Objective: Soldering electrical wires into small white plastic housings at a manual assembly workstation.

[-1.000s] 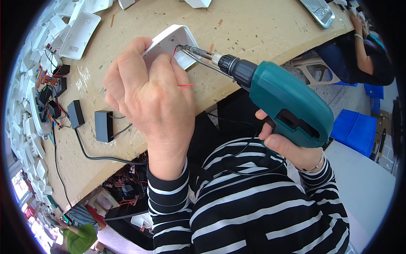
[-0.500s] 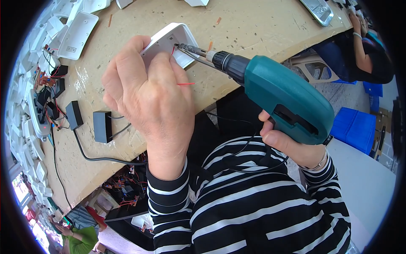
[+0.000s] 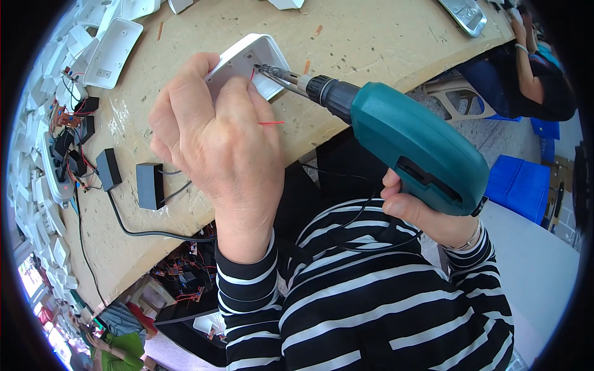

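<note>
My left hand (image 3: 216, 133) is closed around the near side of a white plastic case (image 3: 263, 49), its open side tilted toward me. A thin red wire (image 3: 271, 122) pokes out beside my left fingers, and another bit of red wire shows inside the case. My right hand (image 3: 421, 213) grips the handle of a teal soldering gun (image 3: 417, 142). The gun's metal tip (image 3: 272, 72) reaches into the case and meets the inner wall near the red wire. My left fingertips are partly hidden inside the case.
Black plug-in adapters (image 3: 150, 185) with cables lie left on the worn table (image 3: 346, 37). Beyond them are a power strip (image 3: 59, 179) and heaped white housings (image 3: 112, 52). A metal tray (image 3: 465, 15) sits far right. Other people work at both sides.
The soldering gun's body has shifted slightly left and tilted down at its rear. Its tip stays in the case, and my left hand has hardly moved.
</note>
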A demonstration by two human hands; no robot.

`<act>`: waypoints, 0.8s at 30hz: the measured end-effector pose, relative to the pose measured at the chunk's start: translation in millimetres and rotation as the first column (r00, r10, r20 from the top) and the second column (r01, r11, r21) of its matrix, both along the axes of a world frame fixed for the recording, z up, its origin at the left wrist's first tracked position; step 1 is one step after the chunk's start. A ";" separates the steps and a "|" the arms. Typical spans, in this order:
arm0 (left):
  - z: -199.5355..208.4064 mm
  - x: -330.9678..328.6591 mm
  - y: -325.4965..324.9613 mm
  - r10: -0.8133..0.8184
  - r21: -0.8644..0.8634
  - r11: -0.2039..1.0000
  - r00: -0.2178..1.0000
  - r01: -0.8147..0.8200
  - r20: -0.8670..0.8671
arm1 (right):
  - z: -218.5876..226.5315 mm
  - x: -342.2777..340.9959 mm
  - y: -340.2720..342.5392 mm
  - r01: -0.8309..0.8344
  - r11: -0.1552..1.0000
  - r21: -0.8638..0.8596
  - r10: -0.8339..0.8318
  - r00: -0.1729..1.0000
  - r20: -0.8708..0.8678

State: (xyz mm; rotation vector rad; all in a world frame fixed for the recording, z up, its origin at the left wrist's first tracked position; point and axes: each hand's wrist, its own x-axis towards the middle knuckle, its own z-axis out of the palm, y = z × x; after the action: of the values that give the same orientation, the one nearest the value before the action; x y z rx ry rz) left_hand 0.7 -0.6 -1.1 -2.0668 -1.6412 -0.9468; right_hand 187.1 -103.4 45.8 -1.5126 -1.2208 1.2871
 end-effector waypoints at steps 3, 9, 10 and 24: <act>0.1 0.9 0.2 0.005 -0.002 1.000 1.000 -0.005 -0.011 | -5.7 0.8 -0.9 0.007 0.998 0.059 -0.006 1.000 -0.021; -0.5 0.0 0.2 0.004 -0.003 1.000 1.000 -0.004 -0.006 | -6.6 1.2 -0.3 -0.030 0.993 0.111 0.029 1.000 0.006; -0.3 0.2 0.2 0.003 -0.003 1.000 1.000 -0.003 -0.006 | -7.1 1.4 -0.5 -0.029 0.993 0.111 0.029 1.000 0.006; 1.2 0.3 0.5 0.006 -0.011 1.000 1.000 -0.006 -0.009 | -9.4 4.2 -3.8 -0.050 0.989 0.142 0.042 0.998 0.055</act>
State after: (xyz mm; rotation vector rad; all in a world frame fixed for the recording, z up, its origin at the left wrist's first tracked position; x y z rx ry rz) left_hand 1.0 -0.1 0.0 -2.0695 -1.6510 -0.9269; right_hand 191.3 -107.2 36.4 -1.4296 -1.3595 1.1694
